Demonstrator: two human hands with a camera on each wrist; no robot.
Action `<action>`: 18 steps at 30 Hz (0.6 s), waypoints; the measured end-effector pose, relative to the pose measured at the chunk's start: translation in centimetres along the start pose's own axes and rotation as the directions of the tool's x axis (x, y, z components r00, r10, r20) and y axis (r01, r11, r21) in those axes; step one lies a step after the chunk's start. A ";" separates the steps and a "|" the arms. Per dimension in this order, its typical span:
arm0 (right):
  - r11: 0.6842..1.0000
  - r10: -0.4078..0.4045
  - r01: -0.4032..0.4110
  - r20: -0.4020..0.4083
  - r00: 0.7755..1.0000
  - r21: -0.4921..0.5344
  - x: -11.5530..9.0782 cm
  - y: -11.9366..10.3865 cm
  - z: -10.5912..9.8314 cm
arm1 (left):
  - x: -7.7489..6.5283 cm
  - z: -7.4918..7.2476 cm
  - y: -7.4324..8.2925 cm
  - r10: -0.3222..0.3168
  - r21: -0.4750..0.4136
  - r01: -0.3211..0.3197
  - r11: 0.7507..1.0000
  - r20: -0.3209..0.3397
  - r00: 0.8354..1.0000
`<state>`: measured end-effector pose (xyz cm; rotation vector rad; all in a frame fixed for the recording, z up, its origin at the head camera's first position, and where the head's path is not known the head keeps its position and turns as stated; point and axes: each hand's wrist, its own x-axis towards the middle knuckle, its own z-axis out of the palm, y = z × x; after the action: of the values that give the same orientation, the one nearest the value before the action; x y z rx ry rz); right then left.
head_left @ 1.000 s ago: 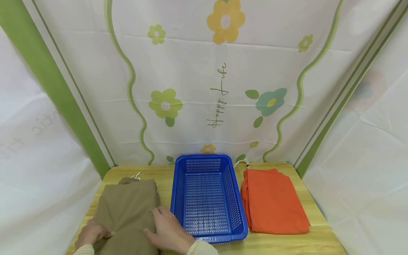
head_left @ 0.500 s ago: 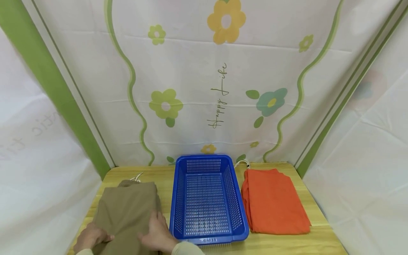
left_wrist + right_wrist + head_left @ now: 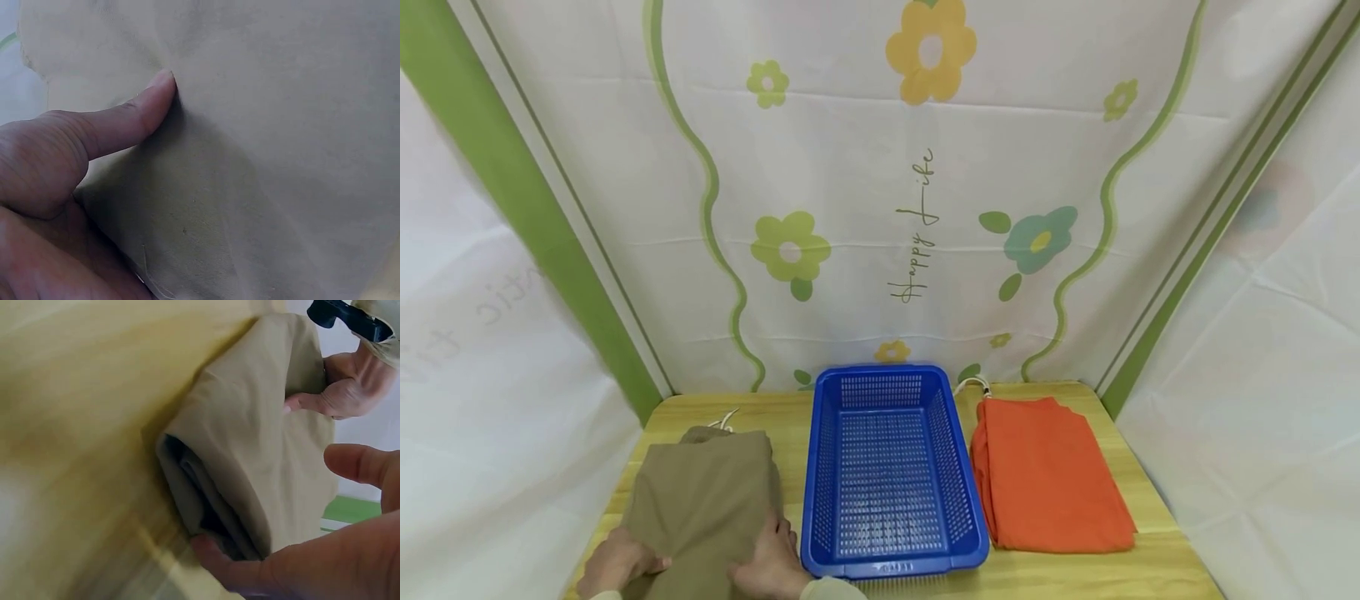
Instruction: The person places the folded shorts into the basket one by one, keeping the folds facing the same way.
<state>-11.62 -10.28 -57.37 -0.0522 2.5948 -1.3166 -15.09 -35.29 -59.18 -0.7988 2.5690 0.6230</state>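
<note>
Both hands grasp folded khaki cloth (image 3: 700, 492) at the near left of the desk (image 3: 1060, 575): left hand (image 3: 613, 564) on its left edge, right hand (image 3: 771, 560) on its right edge beside a blue basket (image 3: 891, 467).

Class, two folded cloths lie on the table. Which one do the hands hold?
The tan cloth, left of the blue basket; both hands grip its near end. The orange cloth, right of the basket, lies untouched.

khaki garment (image 3: 700, 500): matt smooth cloth | basket (image 3: 891, 562): glossy perforated plastic | table (image 3: 1060, 571): smooth wood
</note>
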 end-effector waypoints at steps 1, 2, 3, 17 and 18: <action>1.000 0.011 -0.011 -0.004 1.000 0.003 0.0 0.1 0.1 | 0.0 0.0 0.0 -0.001 -0.001 0.001 1.000 0.001 1.000; 1.000 0.020 -0.020 -0.012 1.000 0.001 0.0 0.2 0.2 | 0.0 0.1 0.0 -0.003 0.002 0.003 1.000 0.002 1.000; 0.999 0.033 -0.033 -0.013 0.999 0.005 0.1 0.2 0.2 | 0.0 0.1 0.0 -0.004 0.002 0.004 1.000 0.001 1.000; 0.964 0.149 -0.144 -0.003 0.989 0.223 0.7 0.7 1.0 | -0.4 0.2 -0.3 0.029 -0.039 -0.030 0.999 -0.031 0.999; 0.960 0.148 -0.143 -0.006 0.989 0.242 0.6 0.7 1.1 | -0.4 0.2 -0.3 0.030 -0.038 -0.032 0.999 -0.038 0.999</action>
<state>-11.90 -10.85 -58.68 0.1932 2.3845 -1.5728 -14.53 -35.25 -59.20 -0.7918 2.6156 0.6756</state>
